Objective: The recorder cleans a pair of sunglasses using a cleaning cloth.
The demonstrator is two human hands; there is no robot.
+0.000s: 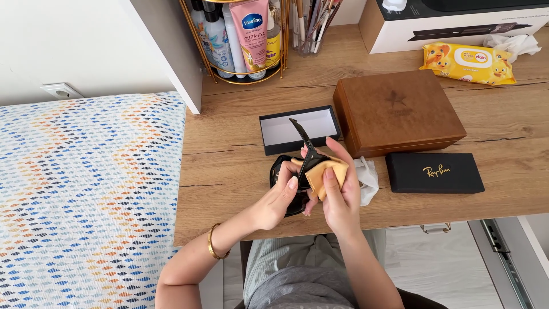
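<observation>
My left hand point(281, 197) holds black sunglasses point(303, 150) by the frame, one temple arm sticking up and away from me. My right hand point(340, 189) presses a small orange cleaning cloth point(326, 174) against the glasses. Both hands hover over the near edge of the wooden desk point(229, 171). Under them lies a black glasses case point(278, 171), mostly hidden. A crumpled white tissue point(368, 177) lies just right of my right hand.
An open black box with a white inside point(297, 130) sits behind the hands. A brown wooden box point(397, 110) and a flat black box lid point(434, 173) lie to the right. Bottles in a gold rack point(240, 40), brushes, a yellow wipes pack point(468, 63). Patterned bed point(86, 200) on the left.
</observation>
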